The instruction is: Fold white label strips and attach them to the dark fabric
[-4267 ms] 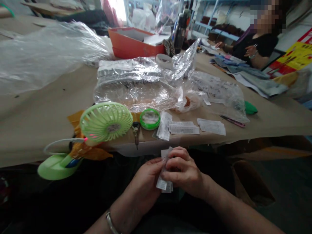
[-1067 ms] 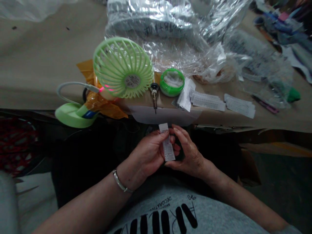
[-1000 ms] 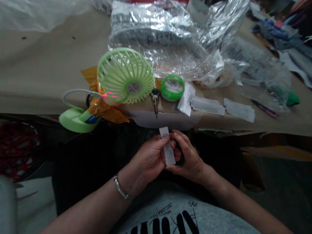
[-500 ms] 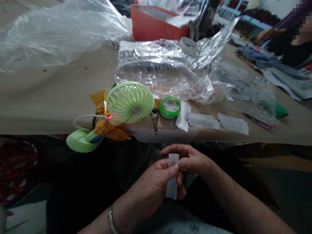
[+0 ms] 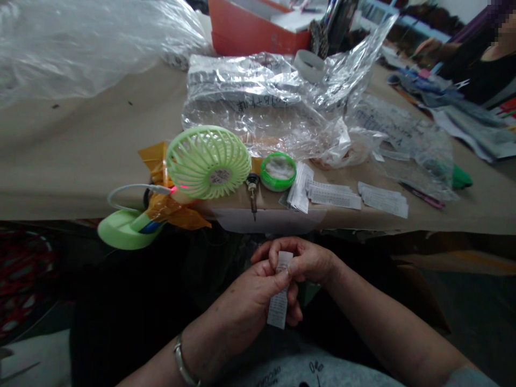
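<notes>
Below the table's front edge, over my lap, my left hand (image 5: 258,293) pinches a narrow white printed label strip (image 5: 278,307) between thumb and fingers. My right hand (image 5: 308,260) curls over the strip's top end, fingertips closed on it. The strip hangs downward from both hands. On the table just beyond lie small stacks of similar white labels (image 5: 334,194), a second stack (image 5: 382,199) to their right.
A green desk fan (image 5: 207,161) clipped with yellow tape stands at the brown table's (image 5: 72,156) edge, beside a green round tin (image 5: 278,171) and a small tool (image 5: 252,194). Crinkled clear plastic bags (image 5: 262,107), an orange box (image 5: 258,32). Another person (image 5: 479,64) sits far right.
The camera tilted up from my lap toward the table. My right hand moved from beside the strip to over its top end; the left hand kept hold of it.
</notes>
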`<state>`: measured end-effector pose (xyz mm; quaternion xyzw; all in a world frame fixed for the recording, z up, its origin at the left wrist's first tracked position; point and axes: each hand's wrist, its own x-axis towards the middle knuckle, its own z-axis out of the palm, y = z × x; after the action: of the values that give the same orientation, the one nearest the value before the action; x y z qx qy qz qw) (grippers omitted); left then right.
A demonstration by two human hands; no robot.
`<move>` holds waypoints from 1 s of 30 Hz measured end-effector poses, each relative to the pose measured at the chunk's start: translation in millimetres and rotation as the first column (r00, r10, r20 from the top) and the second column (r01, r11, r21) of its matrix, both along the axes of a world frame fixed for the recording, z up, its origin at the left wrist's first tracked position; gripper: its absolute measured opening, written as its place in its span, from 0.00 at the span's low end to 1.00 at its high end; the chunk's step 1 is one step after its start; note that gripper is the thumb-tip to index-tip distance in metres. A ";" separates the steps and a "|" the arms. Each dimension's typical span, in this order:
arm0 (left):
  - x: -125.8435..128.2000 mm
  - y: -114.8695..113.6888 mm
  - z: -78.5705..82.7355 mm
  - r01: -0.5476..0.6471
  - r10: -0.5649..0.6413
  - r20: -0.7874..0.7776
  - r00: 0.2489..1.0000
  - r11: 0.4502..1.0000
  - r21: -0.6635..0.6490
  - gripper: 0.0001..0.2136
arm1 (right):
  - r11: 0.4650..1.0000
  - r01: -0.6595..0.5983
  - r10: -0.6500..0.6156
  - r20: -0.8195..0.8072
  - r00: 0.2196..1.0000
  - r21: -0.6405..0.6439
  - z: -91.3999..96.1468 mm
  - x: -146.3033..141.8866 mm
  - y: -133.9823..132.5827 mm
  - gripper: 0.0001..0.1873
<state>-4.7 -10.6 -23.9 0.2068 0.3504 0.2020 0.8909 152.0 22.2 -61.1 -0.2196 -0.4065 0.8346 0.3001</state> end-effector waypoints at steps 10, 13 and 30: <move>-7.3 7.2 2.5 -0.033 0.035 -0.032 0.999 0.997 0.064 0.14 | 0.634 0.091 -0.605 0.419 0.677 0.768 33.4 2.4 -19.7 0.20; -7.7 9.0 3.6 -0.063 0.066 -0.054 0.996 0.996 0.067 0.10 | 0.521 -0.067 -0.653 0.449 0.610 0.851 36.5 2.5 -23.5 0.19; -12.4 10.6 5.1 -0.090 0.181 -0.240 0.954 0.933 0.349 0.14 | 0.875 0.441 -0.483 0.418 0.770 0.198 34.9 -28.9 -4.9 0.09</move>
<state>-17.1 -0.1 -18.8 0.3552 0.4420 0.2900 0.7709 123.1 17.3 -26.2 -0.4881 -0.4352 0.6410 0.4019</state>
